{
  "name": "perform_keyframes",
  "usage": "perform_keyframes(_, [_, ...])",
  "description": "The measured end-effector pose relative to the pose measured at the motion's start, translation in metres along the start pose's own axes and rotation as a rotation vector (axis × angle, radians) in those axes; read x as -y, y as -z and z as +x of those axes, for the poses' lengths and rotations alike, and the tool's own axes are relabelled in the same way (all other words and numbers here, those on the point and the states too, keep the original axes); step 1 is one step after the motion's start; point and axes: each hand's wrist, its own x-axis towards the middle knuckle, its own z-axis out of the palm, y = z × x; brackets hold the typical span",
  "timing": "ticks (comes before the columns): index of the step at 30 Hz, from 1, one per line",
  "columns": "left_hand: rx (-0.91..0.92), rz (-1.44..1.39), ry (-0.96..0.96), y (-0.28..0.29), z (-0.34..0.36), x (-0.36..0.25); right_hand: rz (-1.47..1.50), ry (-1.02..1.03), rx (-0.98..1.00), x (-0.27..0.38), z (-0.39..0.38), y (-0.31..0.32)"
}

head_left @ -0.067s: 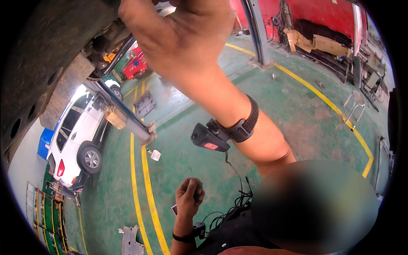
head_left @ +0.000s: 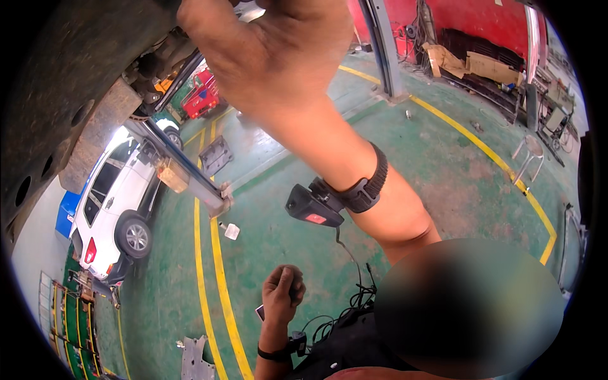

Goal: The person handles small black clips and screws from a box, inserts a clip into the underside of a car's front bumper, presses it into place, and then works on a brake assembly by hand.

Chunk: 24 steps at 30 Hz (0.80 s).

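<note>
My right hand [head_left: 278,54] is raised to the top edge, close to the dark underside of a vehicle [head_left: 57,76]. Its fingers run mostly out of the picture, so what they touch or hold is hidden. A black strap on that forearm carries a small black device [head_left: 315,205]. Lower down, in front of my body, my left hand [head_left: 282,294] is closed, fingers curled in. Something dark shows in its palm, too shaded to name. Another black strap with a device [head_left: 296,343] circles the left wrist.
A white car [head_left: 114,209] stands left, beside a grey lift post [head_left: 190,171]. A second post [head_left: 383,50] rises at the back. Black cables [head_left: 361,297] hang by my body. A metal stool [head_left: 531,155] stands right; a metal plate [head_left: 197,360] lies on the green floor.
My right hand and forearm have shifted very slightly to the right. My left hand stays in place, still closed.
</note>
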Motion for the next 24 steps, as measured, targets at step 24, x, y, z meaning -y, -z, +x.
perform_keyframes(24, [0.008, 0.001, 0.003, 0.003, -0.006, 0.006, -0.078, 0.099, 0.130, 0.009, 0.016, 0.010])
